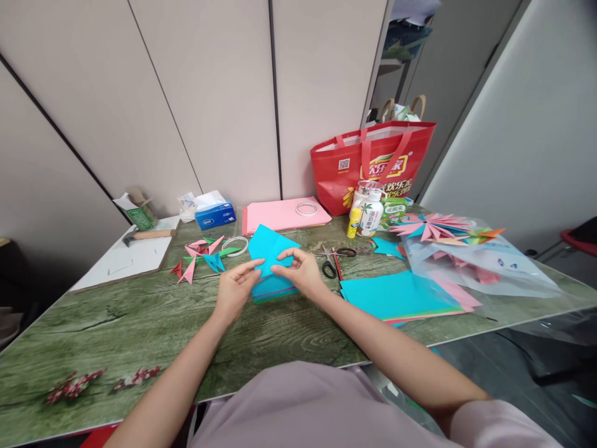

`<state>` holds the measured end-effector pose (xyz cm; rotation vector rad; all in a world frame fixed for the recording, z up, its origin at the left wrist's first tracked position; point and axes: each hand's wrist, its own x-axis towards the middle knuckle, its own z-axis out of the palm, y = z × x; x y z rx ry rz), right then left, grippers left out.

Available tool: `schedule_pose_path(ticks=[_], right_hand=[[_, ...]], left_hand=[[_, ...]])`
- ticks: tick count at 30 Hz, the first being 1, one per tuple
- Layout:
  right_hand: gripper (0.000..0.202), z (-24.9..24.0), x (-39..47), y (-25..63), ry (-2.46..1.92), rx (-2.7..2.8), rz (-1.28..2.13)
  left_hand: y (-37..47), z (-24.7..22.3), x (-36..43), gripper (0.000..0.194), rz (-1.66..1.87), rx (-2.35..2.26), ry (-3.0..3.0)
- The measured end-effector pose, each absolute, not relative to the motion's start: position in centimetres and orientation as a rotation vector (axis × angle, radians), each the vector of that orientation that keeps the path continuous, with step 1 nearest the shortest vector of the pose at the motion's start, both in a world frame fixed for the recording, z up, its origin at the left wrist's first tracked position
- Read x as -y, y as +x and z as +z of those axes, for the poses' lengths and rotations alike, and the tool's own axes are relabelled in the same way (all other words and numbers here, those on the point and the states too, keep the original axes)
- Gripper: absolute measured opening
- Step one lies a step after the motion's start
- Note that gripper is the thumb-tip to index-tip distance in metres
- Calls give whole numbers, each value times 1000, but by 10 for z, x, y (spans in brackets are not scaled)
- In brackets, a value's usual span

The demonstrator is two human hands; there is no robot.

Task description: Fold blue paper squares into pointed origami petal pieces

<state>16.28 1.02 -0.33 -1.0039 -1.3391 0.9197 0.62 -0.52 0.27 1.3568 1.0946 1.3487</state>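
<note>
A blue paper sheet [270,244] with a crease and a pointed top is held up between my two hands, above a small stack of coloured paper [275,297]. My left hand [237,287] grips its left edge, fingers pressed together. On the right edge, my right hand [298,269] pinches the paper with thumb and forefinger. Folded pink, red, green and blue pieces [200,254] lie left of my hands. Black-handled scissors [329,267] and a red pencil [337,266] rest just to the right.
Blue sheets [396,295] lie at right, near a plastic bag [508,267] and a pink paper star [431,227]. Behind are pink paper [275,214], a glue stick [354,223], a white bottle [371,214] and a red bag [336,180]. A hammer [152,234] lies on a white board [135,264].
</note>
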Motion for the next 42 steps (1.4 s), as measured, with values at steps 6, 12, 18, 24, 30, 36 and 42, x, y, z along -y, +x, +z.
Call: schedule_pose_path(ticks=[6, 12, 18, 24, 30, 36, 42], right_hand=[[20, -2, -9, 163, -955, 1355, 925], [14, -4, -10, 164, -933, 1389, 851], [14, -5, -10, 162, -941, 1386, 835], [13, -7, -11, 163, -935, 1401, 821], [12, -8, -12, 163, -961, 1412, 788], [15, -8, -12, 163, -973, 1415, 777], [13, -8, -12, 164, -961, 1418, 783]], left_hand=[[8, 6, 8, 40, 1310, -1018, 1280], [8, 4, 7, 41, 1313, -1020, 1279], [7, 0, 6, 43, 1321, -1019, 1257], [9, 4, 8, 38, 1317, -927, 1239], [9, 7, 9, 43, 1250, -959, 1299], [10, 5, 9, 46, 1261, -952, 1225], [11, 7, 11, 45, 1267, -955, 1229]])
